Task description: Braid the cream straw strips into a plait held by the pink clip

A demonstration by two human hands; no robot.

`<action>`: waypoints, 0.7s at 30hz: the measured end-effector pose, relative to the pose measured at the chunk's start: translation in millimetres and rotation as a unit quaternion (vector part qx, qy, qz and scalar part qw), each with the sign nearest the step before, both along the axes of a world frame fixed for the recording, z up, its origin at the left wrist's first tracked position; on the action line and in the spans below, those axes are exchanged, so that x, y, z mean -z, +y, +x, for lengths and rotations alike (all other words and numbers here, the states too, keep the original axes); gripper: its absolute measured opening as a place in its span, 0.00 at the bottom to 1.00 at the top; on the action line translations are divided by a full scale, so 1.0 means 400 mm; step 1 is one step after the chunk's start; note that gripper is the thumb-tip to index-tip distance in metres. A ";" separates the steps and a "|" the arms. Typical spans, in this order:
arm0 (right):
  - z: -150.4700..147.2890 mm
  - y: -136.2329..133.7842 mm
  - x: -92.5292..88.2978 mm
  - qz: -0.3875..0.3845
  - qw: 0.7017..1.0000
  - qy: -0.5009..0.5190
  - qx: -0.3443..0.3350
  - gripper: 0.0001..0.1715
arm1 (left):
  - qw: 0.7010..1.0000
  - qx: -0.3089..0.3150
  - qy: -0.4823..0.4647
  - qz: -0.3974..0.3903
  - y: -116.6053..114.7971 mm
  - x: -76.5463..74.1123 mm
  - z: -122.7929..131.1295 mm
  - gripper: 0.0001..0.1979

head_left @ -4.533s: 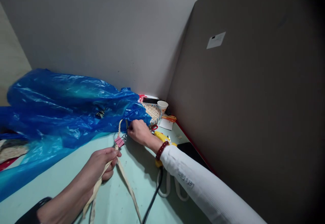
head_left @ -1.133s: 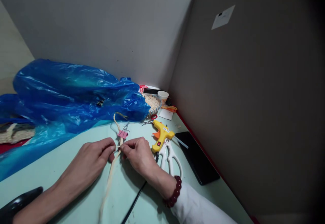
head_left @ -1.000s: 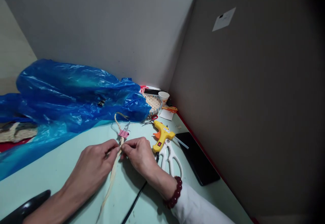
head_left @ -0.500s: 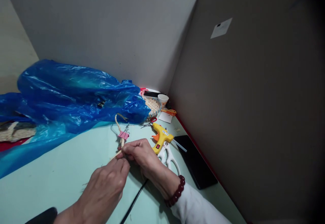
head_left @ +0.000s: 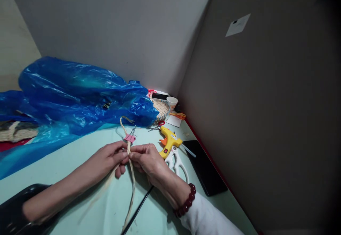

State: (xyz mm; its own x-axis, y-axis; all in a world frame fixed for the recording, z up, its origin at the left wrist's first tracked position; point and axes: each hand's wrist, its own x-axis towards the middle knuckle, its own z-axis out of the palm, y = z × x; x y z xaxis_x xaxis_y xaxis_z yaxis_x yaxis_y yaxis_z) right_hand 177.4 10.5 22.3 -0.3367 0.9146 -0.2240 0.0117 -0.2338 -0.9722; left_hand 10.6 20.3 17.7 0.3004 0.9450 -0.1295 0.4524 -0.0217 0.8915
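Observation:
A pale plaited braid (head_left: 129, 147), straw or raffia by its look, runs down from a pink binder clip (head_left: 130, 138). Above the clip its thin end curls over the table. My left hand (head_left: 112, 156) pinches the braid from the left, just below the clip. From the right, my right hand (head_left: 147, 158) pinches the same spot, thumb and forefinger closed on it. One loose strand (head_left: 132, 188) hangs toward me below the fingers. Another strand (head_left: 102, 187), blurred, trails to the lower left. The fingertips partly hide where the strands cross.
Right of my hands lie a yellow glue gun (head_left: 170, 140), white-handled shears (head_left: 179, 164) and a black tablet-like slab (head_left: 206, 167). Behind are a blue plastic bag (head_left: 80, 89), a woven basket (head_left: 162, 107) and a paper cup (head_left: 172, 101). A black cord (head_left: 138, 210) crosses the front.
My left hand has moved up and turned, from below the braid to its left side at the clip. The loose strands now show below. My right hand has stayed nearly in place.

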 end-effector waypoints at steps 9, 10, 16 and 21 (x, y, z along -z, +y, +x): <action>0.013 -0.017 -0.029 0.164 0.968 -0.190 -0.027 0.19 | 0.985 -0.009 -0.118 -0.122 -0.001 -0.006 0.007 0.14; 0.014 -0.021 -0.033 0.180 0.959 -0.216 -0.027 0.19 | 0.985 -0.013 -0.122 -0.123 -0.002 -0.005 0.005 0.15; 0.022 -0.041 -0.060 0.245 0.898 -0.366 -0.012 0.14 | 0.984 -0.073 -0.121 -0.112 -0.011 0.018 0.009 0.15; 0.013 -0.078 -0.062 0.304 0.835 -0.458 -0.005 0.13 | 0.981 -0.099 -0.128 -0.109 -0.022 0.015 0.016 0.13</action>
State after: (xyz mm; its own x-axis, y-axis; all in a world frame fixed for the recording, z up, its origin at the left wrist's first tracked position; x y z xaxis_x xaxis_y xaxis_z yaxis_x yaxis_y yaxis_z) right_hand 182.5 -20.9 47.0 -0.2874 0.9512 0.1126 0.8148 0.3046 -0.4933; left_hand 17.1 11.7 11.8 0.1624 0.9465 -0.2788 0.1892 0.2474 0.9502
